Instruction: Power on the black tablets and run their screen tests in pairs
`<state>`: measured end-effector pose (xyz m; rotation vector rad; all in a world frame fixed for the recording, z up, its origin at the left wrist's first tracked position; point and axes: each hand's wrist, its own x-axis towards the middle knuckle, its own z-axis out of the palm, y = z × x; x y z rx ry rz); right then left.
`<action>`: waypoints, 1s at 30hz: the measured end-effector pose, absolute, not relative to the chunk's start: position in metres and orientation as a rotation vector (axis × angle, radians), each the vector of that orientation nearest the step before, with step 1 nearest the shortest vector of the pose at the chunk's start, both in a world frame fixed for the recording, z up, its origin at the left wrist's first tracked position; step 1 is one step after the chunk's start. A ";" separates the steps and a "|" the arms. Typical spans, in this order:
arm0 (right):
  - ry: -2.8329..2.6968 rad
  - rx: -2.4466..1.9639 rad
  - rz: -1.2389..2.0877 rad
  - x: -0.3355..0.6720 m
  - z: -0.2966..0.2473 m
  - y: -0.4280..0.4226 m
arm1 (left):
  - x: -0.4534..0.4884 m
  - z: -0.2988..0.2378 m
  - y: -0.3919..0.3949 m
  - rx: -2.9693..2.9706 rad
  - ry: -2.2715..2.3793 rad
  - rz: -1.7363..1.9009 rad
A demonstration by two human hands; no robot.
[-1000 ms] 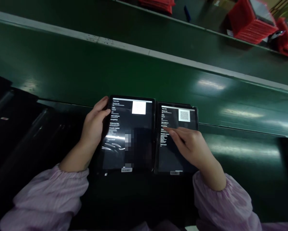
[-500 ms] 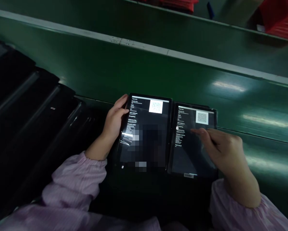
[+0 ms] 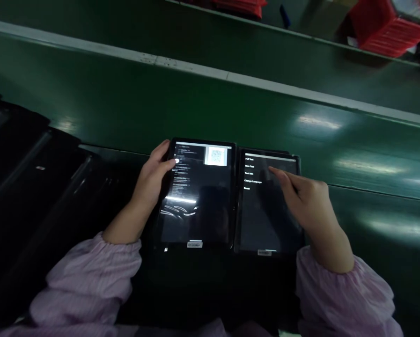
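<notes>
Two black tablets lie side by side at the near edge of a green conveyor. The left tablet (image 3: 199, 196) shows small text lines and a white code square at its top right. My left hand (image 3: 152, 178) grips its left edge, thumb pressed on the screen. The right tablet (image 3: 266, 210) shows a short white menu list at its upper left. My right hand (image 3: 308, 199) hovers over it, index finger stretched out with its tip at the upper screen, the other fingers curled. Both arms wear pale pink sleeves.
A glossy green conveyor belt (image 3: 231, 117) runs across behind the tablets, with a pale rail (image 3: 195, 70) along its far side. Dark stacked trays (image 3: 30, 178) fill the left. Red bins (image 3: 388, 28) stand at the far right beyond the belt.
The right tablet's screen switched from the text page with a code square to a short menu list. My right index finger moved up the screen. My left thumb now presses the left tablet's screen.
</notes>
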<state>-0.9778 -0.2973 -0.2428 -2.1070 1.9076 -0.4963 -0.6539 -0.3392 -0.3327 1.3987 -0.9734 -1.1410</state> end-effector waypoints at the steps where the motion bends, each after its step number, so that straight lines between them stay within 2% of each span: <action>1: 1.917 -2.105 -0.491 -0.978 -0.244 -0.299 | -0.653 -0.334 -0.341 1.387 -0.949 -1.130; 13: 1.958 -2.123 -0.595 -0.980 -0.235 -0.298 | -0.660 -0.332 -0.364 1.474 -0.868 -1.110; 25: 1.759 -2.091 -0.549 -0.977 -0.234 -0.285 | -0.666 -0.330 -0.360 1.434 -0.826 -1.105; 30: 1.731 -2.102 -0.433 -0.976 -0.239 -0.285 | -0.656 -0.332 -0.362 1.309 -0.842 -1.169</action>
